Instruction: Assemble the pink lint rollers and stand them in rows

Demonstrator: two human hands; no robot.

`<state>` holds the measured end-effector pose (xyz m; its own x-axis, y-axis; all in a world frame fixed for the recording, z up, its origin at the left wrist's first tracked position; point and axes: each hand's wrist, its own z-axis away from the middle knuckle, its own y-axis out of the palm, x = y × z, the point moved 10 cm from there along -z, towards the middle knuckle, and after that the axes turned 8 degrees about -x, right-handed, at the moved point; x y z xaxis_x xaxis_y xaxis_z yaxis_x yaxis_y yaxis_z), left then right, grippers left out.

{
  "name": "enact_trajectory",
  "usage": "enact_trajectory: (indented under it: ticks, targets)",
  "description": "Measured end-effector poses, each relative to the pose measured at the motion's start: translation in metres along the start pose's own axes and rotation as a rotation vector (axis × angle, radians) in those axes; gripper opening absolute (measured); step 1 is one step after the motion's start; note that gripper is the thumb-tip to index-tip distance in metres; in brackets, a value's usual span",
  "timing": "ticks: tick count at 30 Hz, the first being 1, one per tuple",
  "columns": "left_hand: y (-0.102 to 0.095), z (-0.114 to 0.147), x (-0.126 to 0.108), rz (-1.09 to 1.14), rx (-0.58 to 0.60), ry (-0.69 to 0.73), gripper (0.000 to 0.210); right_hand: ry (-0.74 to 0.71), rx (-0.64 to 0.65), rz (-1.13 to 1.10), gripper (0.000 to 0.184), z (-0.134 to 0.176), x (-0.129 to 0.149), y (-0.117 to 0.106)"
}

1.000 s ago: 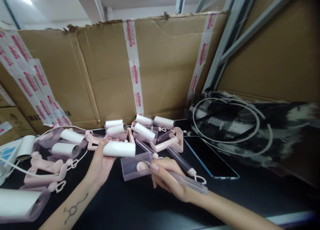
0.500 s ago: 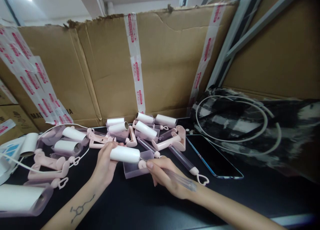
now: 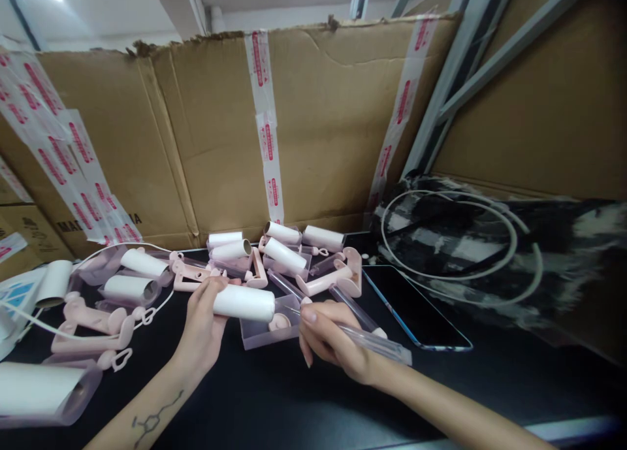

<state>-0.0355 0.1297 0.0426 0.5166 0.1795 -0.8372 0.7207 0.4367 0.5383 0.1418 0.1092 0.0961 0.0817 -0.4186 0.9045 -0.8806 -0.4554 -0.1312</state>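
Note:
My left hand (image 3: 203, 326) is closed around a white paper roll (image 3: 245, 304), which looks like a lint roller refill, held level. Its right end points toward my right hand (image 3: 337, 342). That hand pinches a screwdriver with a clear handle (image 3: 379, 345); the thin shaft points left at the roll's end, with a small gap between them. Below the roll lies an open translucent purple cover (image 3: 267, 339) with a round pink part (image 3: 279, 322) inside. Behind my hands are pink roller frames (image 3: 321, 282) and a purple tube handle (image 3: 360, 311).
More white rolls (image 3: 287, 255) in purple covers lie along the back and left. A phone (image 3: 416, 306) rests on the black table (image 3: 274, 404) at right, beside a coiled white cable (image 3: 514, 241) on a dark bundle. A cardboard wall (image 3: 210, 130) stands behind.
My right hand has drawn the screwdriver back to the right, away from the roll's end, and the handle has swung into fuller view. My left hand keeps the roll nearly in place.

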Motion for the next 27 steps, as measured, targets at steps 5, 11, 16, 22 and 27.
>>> enact_trajectory:
  ticks: [5,11,16,22,27]
  targets:
    - [-0.001,0.000,0.002,-0.006,0.001,0.004,0.015,0.028,0.032,0.002,0.052,0.003,-0.003,0.007]
    - [-0.004,-0.001,0.007,-0.039,-0.001,-0.021,0.015,0.018,0.104,0.073,0.051,0.002,-0.009,0.012]
    - [-0.005,-0.002,0.007,-0.093,-0.004,0.002,0.016,0.063,0.104,0.076,0.052,0.001,-0.013,0.013]
    - [-0.007,-0.005,-0.005,-0.085,-0.027,0.073,0.015,0.105,0.056,0.058,0.053,-0.001,-0.019,0.009]
    - [-0.006,-0.009,-0.027,-0.036,-0.021,0.176,0.012,0.093,-0.053,0.010,0.051,-0.010,-0.014,-0.019]
